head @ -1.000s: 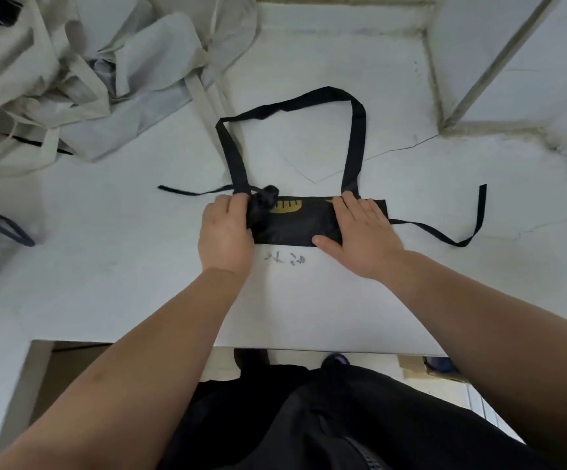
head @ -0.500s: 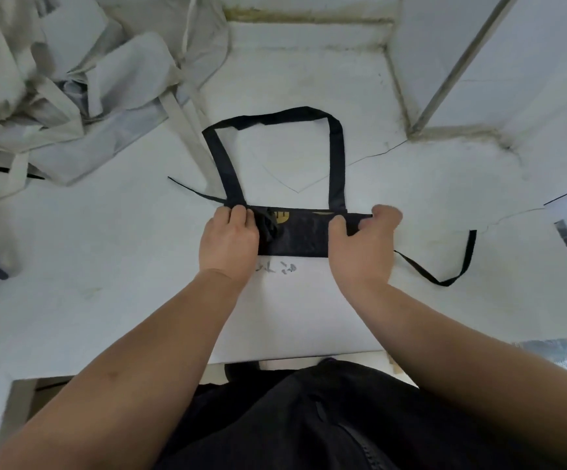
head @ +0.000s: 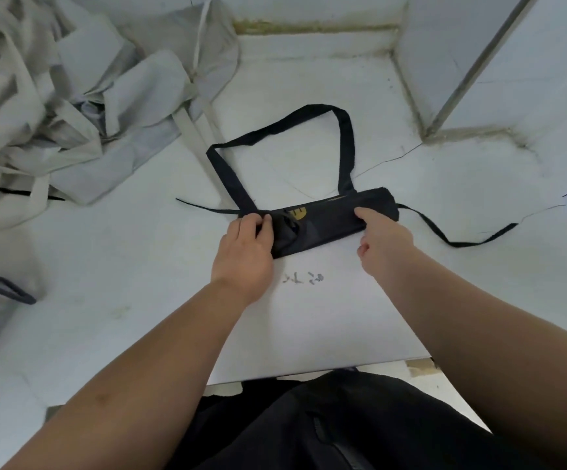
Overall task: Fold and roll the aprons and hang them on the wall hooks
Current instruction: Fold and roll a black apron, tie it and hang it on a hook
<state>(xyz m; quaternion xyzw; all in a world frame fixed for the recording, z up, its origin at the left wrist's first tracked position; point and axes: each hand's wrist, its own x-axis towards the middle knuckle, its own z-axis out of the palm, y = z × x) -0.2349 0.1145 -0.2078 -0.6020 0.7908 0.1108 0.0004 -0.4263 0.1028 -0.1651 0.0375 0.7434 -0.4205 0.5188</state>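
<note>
The right hand (head: 385, 242) has slipped back from the very tip of the roll, and that right end now shows bare beyond the fingers. The black apron (head: 329, 225) lies on the white tabletop (head: 139, 266) as a tight, thick roll, set slightly askew with its right end farther from the person. The left hand (head: 244, 245) is clamped on the left end, fingers curled over the bunched cloth. The right hand pinches the roll short of the right end, a finger laid along the top and the thumb tucked at the near edge, so both hands are closed on the apron and set well apart. A yellow print (head: 297, 213) peeks out near the left hand. The neck loop (head: 346, 140) lies flat on the far side of the roll. One waist tie (head: 444, 239) trails off to the right and another (head: 200, 206) pokes out to the left. A heap of pale fabric (head: 71, 113) sprawls over the far left corner, and some dark scribbled marks (head: 304, 278) sit on the tabletop just in front of the roll.
</note>
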